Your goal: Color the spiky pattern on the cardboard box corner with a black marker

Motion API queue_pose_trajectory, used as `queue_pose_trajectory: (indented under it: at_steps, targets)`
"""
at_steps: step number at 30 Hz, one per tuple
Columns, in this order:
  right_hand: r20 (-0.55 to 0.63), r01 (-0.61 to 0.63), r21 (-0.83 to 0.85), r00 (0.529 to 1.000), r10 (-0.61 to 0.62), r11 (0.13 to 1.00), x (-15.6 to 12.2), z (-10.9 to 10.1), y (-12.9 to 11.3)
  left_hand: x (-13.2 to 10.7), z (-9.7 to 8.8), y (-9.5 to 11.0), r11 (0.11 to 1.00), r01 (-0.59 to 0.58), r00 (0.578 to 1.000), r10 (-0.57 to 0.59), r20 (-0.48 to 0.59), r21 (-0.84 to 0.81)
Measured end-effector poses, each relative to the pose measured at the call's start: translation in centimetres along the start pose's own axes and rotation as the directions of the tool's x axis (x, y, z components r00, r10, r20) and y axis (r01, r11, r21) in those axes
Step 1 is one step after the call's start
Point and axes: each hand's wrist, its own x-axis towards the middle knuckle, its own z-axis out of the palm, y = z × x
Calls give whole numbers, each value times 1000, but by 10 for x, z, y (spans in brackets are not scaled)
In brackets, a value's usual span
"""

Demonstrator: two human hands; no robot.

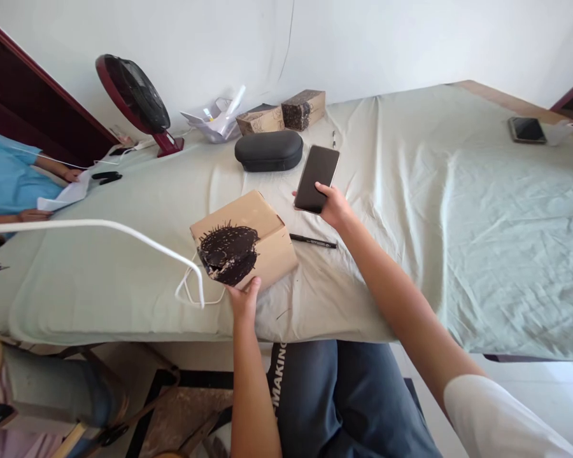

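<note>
My left hand point(244, 296) grips the near lower edge of a brown cardboard box point(274, 245), thumb on the side and the other fingers hidden beneath. A black scribbled patch covers one end of the box, which looks tilted over the cloth. In my right hand point(333, 202) is a smartphone point(318, 175) with a dark screen, the thumb lying along its edge. Between the box and my right forearm a black marker pen point(314, 241) lies on the cloth. A white cable point(124, 224) crosses from the left and loops beside the box.
Behind the phone sit a black zip case point(268, 151) and two cardboard boxes point(305, 109). A red fan point(138, 95) stands at the back left near a plastic basket point(217, 124). Another person's arm and paper point(67, 191) are at left. Another phone point(528, 130) rests far right.
</note>
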Motion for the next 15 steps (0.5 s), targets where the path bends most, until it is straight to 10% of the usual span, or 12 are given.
queue_pose_trajectory:
  at_steps: [7, 15]
  targets:
    - [308, -126, 152, 949, 75, 980, -40, 55, -53, 59, -4, 21, 998, 39, 924, -51, 378, 39]
    - [452, -257, 178, 879, 153, 950, -83, 90, -73, 98, 34, 9, 992, -48, 944, 83, 320, -118]
